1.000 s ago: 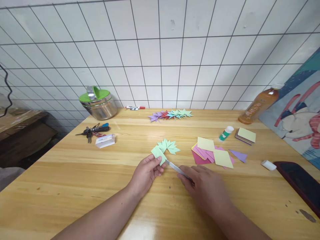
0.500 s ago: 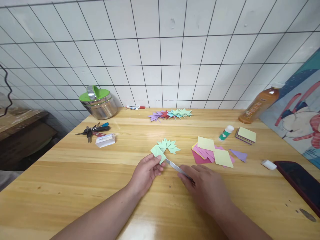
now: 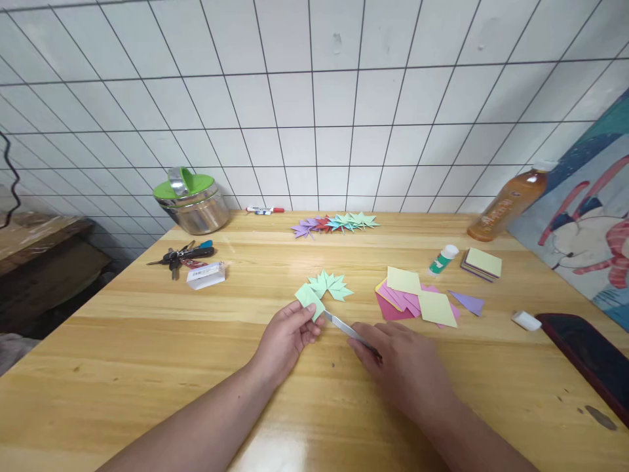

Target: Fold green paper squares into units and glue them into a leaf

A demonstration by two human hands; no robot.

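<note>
From my end, I have the left hand (image 3: pixel 289 331) pinching a small green paper square (image 3: pixel 310 300) between thumb and fingers, tilted up at their tips. My right hand (image 3: pixel 400 357) has its fingers clamped around a knife (image 3: pixel 344 326), its blade slanting toward the left fingers — the tip is at the square's near edge, but I can't tell whether it sits inside a fold. Just beyond the left fingertips, a pleated green paper piece (image 3: pixel 331 287) lies on the table (image 3: pixel 196 354), partly hidden behind the square. Beyond the right fingers I see a spread of paper sheets (image 3: pixel 403 280), with a purple triangle (image 3: pixel 468 303) and a glue stick (image 3: pixel 442 260) farther out. Well past both hands' fingers — near the wall (image 3: pixel 334 147) — lies a row of coloured paper pieces (image 3: pixel 323 225).
</note>
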